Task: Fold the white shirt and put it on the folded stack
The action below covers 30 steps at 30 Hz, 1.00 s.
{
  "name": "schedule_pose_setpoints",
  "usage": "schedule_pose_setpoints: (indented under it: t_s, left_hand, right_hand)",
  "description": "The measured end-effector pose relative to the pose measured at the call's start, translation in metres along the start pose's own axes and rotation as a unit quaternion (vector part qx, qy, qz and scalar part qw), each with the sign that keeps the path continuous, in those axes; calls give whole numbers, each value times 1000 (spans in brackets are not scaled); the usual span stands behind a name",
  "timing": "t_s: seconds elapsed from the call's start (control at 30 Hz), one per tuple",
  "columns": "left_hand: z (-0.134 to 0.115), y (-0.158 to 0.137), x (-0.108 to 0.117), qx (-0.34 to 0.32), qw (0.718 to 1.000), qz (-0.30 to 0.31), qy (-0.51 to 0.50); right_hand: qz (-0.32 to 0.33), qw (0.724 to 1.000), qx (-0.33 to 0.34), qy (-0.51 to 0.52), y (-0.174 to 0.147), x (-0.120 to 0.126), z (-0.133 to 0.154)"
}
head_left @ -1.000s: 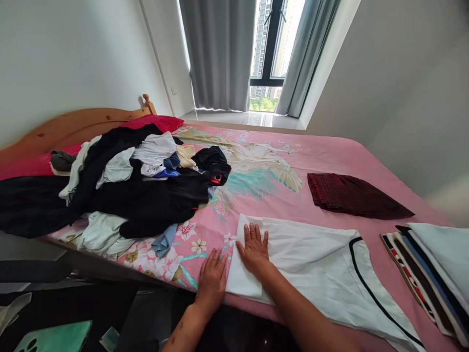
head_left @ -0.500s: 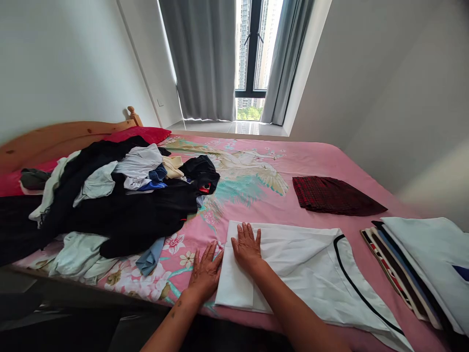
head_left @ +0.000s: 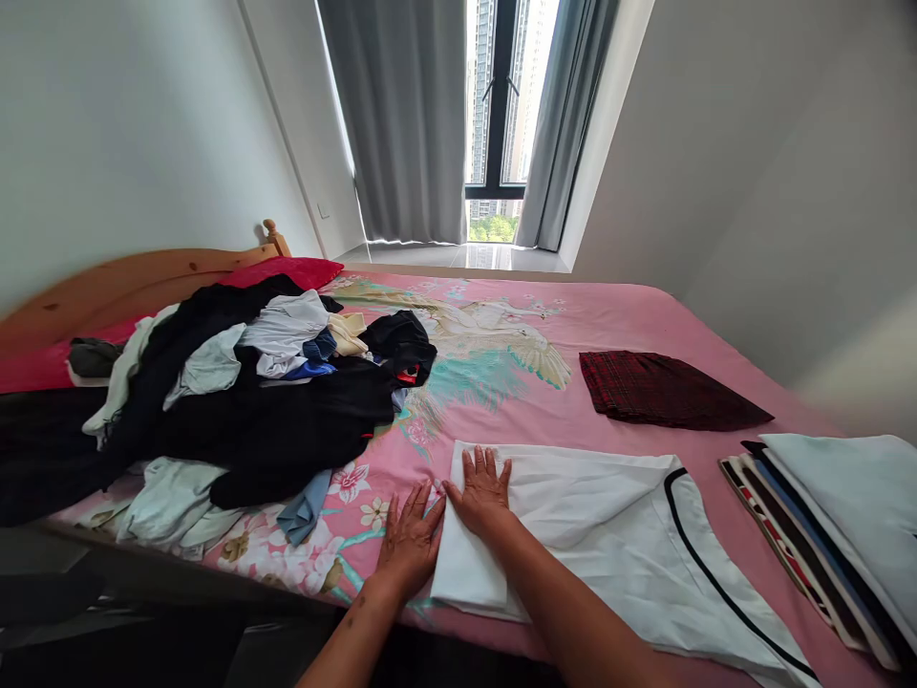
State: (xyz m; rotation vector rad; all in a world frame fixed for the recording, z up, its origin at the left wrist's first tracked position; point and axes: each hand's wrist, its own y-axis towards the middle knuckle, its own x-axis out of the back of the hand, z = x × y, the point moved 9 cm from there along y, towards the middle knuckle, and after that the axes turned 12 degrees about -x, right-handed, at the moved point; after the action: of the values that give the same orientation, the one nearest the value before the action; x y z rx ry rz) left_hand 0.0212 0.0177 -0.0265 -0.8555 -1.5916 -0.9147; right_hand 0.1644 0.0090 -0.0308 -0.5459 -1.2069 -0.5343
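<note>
The bed (head_left: 616, 315), under a pink flowered sheet, fills most of the view. At about 9 o'clock on it lies a loose heap of clothes (head_left: 236, 392), mostly black with pale and blue pieces mixed in. At 3 o'clock sits a stack of folded garments (head_left: 823, 516), striped beneath and pale on top, and at about 1 o'clock a dark red plaid piece (head_left: 666, 390) lies flat, well apart from the rest.

Nearest the viewer, at 6 o'clock, a white garment with black trim (head_left: 616, 535) is spread along the bed's edge, its left end doubled over into a neat fold. It looks thin, light and limp: likely to slide and wrinkle rather than hold a shape, so best taken by a folded edge or a corner, with the palm keeping the crease down.

The right hand (head_left: 481, 493) lies flat on that fold, fingers spread and pressing. The left hand (head_left: 412, 537) rests open on the sheet just beside the fold's left edge, fingertips touching it, pinching nothing.
</note>
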Motion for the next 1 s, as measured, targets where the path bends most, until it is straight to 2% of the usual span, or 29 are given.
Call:
schedule_pose_setpoints:
  t_s: [0.2,0.3,0.63,0.73,0.8,0.9,1.0]
  left_hand:
    - [1,-2,-2,-5,1000,-10,1]
    - [1,-2,-2,0,1000,-9,-3]
    - [-1,0,1,12,1000,12,-8]
    - [-1,0,0,17,1000,13,-13]
    - [0,0,-1,18,1000,11,-16]
    - [-1,1,-3,7,1000,7,-17]
    - [-1,2,-2,2,1000,3,-19]
  right_hand:
    - [-28,999,31,-11,-22,5,3]
    - [-14,1000,26,-2,-29,0,1]
    - [-10,1000,-13,-1,-6,4,-8]
    - [-14,1000,-5,-12,-23,9,-7]
    - [-29,999,35,-20,-43,11,-1]
    - [-22,995,88,-33,-73,3,5]
    - [2,996,84,-41,-84,-5,3]
